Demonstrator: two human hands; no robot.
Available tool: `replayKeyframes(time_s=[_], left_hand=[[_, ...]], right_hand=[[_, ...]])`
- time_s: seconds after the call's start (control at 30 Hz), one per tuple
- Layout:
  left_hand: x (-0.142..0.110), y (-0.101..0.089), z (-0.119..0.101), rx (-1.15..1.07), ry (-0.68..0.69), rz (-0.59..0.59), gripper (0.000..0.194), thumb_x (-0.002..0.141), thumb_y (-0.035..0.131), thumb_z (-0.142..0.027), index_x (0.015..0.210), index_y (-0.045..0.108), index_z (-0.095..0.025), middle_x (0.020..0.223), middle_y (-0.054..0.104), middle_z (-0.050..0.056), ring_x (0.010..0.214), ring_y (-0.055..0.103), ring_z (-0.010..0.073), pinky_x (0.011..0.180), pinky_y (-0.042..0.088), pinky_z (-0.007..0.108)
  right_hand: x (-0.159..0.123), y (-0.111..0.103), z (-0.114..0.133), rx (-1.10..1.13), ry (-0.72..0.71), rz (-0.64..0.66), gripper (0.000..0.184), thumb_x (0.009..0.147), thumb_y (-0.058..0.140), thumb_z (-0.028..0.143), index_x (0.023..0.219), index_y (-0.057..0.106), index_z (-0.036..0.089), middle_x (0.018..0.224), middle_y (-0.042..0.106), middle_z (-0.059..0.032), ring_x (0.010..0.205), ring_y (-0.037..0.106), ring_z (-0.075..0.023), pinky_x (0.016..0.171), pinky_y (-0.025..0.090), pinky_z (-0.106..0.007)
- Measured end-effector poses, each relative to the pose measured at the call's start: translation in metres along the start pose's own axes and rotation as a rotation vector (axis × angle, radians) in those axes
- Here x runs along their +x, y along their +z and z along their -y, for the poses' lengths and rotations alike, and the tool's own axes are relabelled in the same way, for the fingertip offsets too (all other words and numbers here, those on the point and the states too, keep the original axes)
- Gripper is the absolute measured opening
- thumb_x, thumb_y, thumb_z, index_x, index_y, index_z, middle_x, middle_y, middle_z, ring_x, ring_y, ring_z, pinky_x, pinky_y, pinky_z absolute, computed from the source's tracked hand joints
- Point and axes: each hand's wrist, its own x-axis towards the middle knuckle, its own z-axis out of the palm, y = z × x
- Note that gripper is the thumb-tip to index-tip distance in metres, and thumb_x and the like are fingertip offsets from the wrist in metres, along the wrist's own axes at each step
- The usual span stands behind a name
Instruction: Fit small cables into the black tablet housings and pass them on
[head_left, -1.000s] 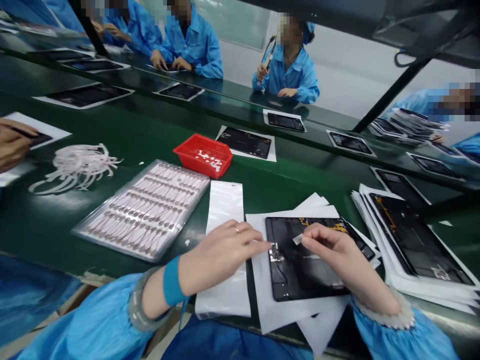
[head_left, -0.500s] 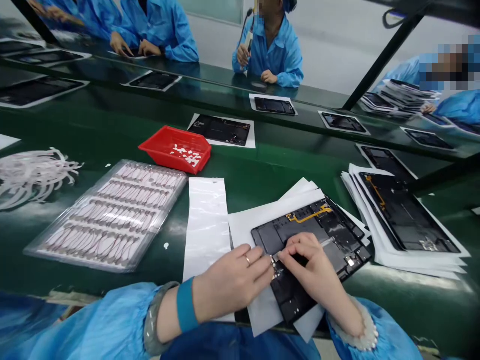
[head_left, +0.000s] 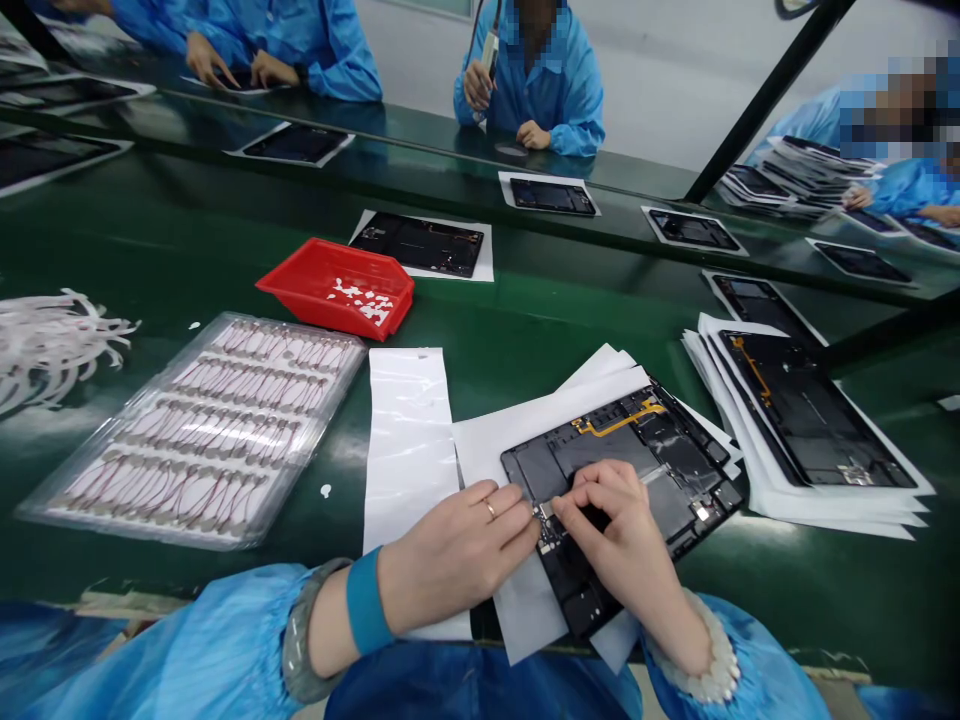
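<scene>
An opened black tablet housing (head_left: 622, 450) lies tilted on white sheets, its inside facing up, with an orange flex cable near the far edge. My right hand (head_left: 619, 525) is over its middle, thumb and forefinger pinching a small pale strip of tape (head_left: 547, 510) against the left part of the housing. My left hand (head_left: 465, 540) rests at the left edge, fingers curled and closed, their tips by a small board with metal parts (head_left: 551, 540). What these tips hold, if anything, is hidden.
Left of me lie a clear tray of small wired parts (head_left: 202, 420), a white sheet strip (head_left: 409, 430) and a heap of white strips (head_left: 56, 340). Behind stands a red bin (head_left: 330, 290) with white bits. A stack of housings (head_left: 817, 420) is at right. Co-workers sit opposite.
The tablet housing has turned on its sheets. My right hand has brought the strip from above the middle down to the housing's left part, close to my left fingertips. The view has shifted.
</scene>
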Motion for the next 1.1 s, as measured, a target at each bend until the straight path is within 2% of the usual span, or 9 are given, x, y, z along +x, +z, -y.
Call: replayKeyframes(time_s=[0.17, 0.63, 0.8, 1.1], left_hand=[[-0.0006, 0.0017, 0.0001, 0.004, 0.007, -0.003, 0.017, 0.093, 0.045, -0.011, 0.103, 0.058, -0.008, 0.084, 0.059, 0.007, 0.083, 0.056, 0.0203, 0.069, 0.046, 0.033], [-0.001, 0.0038, -0.0006, 0.022, -0.003, -0.028, 0.017, 0.093, 0.044, -0.012, 0.101, 0.059, -0.009, 0.084, 0.059, 0.007, 0.083, 0.056, 0.0199, 0.07, 0.048, 0.033], [-0.0007, 0.0038, -0.0005, 0.02, -0.008, -0.017, 0.015, 0.092, 0.047, -0.013, 0.101, 0.059, -0.01, 0.085, 0.059, 0.006, 0.083, 0.057, 0.0202, 0.07, 0.047, 0.033], [-0.0002, 0.0052, 0.0015, 0.075, -0.004, 0.037, 0.024, 0.094, 0.041, -0.014, 0.111, 0.057, -0.011, 0.095, 0.06, 0.009, 0.09, 0.056, 0.022, 0.072, 0.046, 0.033]], right_hand=[[0.0001, 0.0003, 0.0012, 0.017, -0.001, -0.009, 0.02, 0.082, 0.06, 0.027, 0.063, 0.063, 0.023, 0.08, 0.06, -0.0029, 0.092, 0.048, -0.0235, 0.084, 0.031, -0.041], [-0.0003, 0.002, 0.0004, 0.015, -0.016, -0.023, 0.022, 0.083, 0.059, 0.029, 0.062, 0.062, 0.023, 0.078, 0.06, -0.0027, 0.09, 0.048, -0.0232, 0.081, 0.03, -0.039], [-0.0008, 0.0022, -0.0011, 0.004, -0.026, -0.019, 0.022, 0.083, 0.058, 0.029, 0.063, 0.062, 0.023, 0.078, 0.06, -0.0029, 0.09, 0.049, -0.0232, 0.081, 0.031, -0.039], [-0.0009, 0.002, -0.0013, 0.006, -0.024, -0.015, 0.021, 0.083, 0.06, 0.027, 0.063, 0.061, 0.023, 0.078, 0.06, -0.0019, 0.09, 0.049, -0.0228, 0.081, 0.03, -0.04]])
